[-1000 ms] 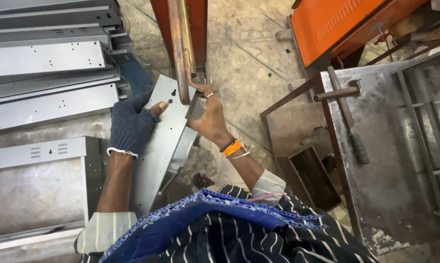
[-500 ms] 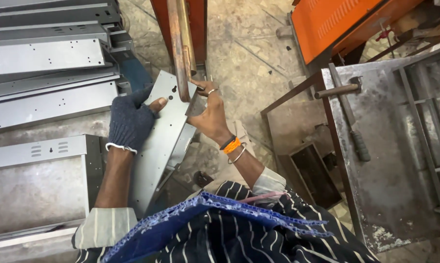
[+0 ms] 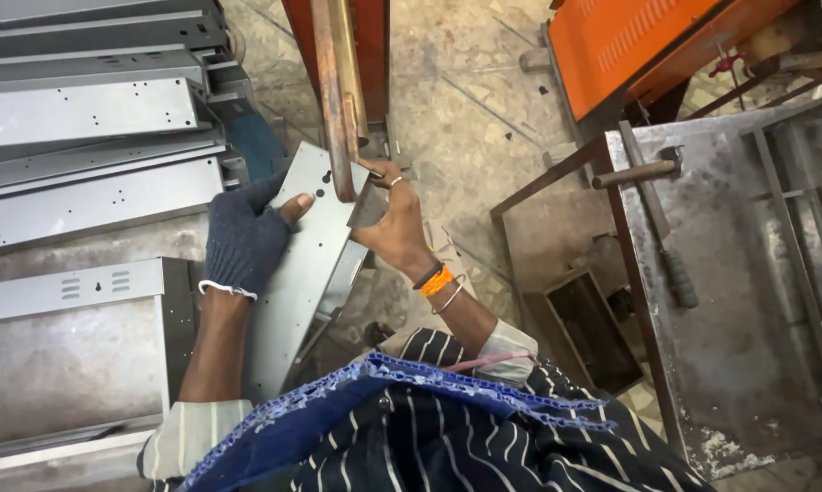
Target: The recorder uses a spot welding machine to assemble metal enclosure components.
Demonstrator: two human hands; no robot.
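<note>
Gloved left hand (image 3: 244, 244) grips the grey metal panel (image 3: 306, 264), fingers wrapped on its edge; bare right hand (image 3: 394, 223) pinches its corner under the rusty machine arm (image 3: 336, 100). Best held flat, fingertips clear.

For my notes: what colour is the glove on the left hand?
Dark blue, with a white cuff edge. The glove shows best in the head view.

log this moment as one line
left hand: gloved, on sheet-metal panel | right hand: bare, pinching panel edge | rusty machine arm: over panel
</note>
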